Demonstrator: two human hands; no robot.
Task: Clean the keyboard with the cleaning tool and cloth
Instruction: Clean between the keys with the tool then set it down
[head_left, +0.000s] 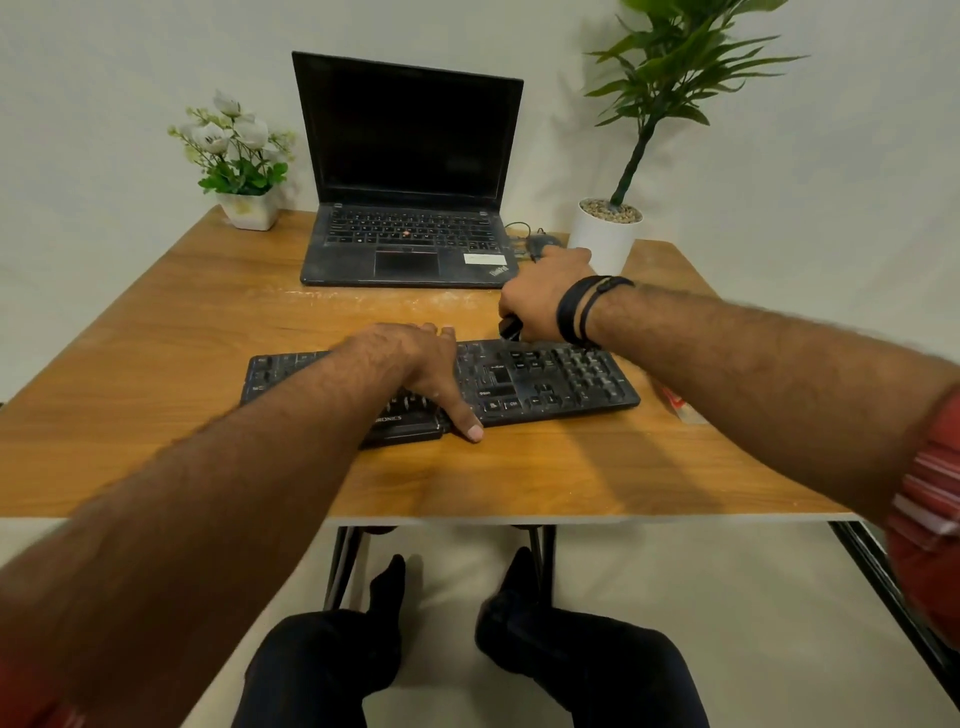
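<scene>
The right hand (540, 301) is curled around a small dark object, likely the cleaning tool (509, 328), whose tip pokes out below the fist at the far edge of the keyboard (545, 379). The grip looks ready for brushing along the keys near the number pad. The left hand (410, 364) lies across the middle of the keyboard, fingers straight over the far rim and thumb reaching down to the table (156, 338) at the near edge; it seems to be steadying the keyboard so it does not slide while the tool works. The keyboard sits near the middle of the table, in front of an open laptop (410, 176) with a dark screen. A mouse (543, 243) lies beside the laptop, between it and a white plant pot (605, 234). A flower pot (249, 208) stands at the far left corner. I see no cloth for certain.
</scene>
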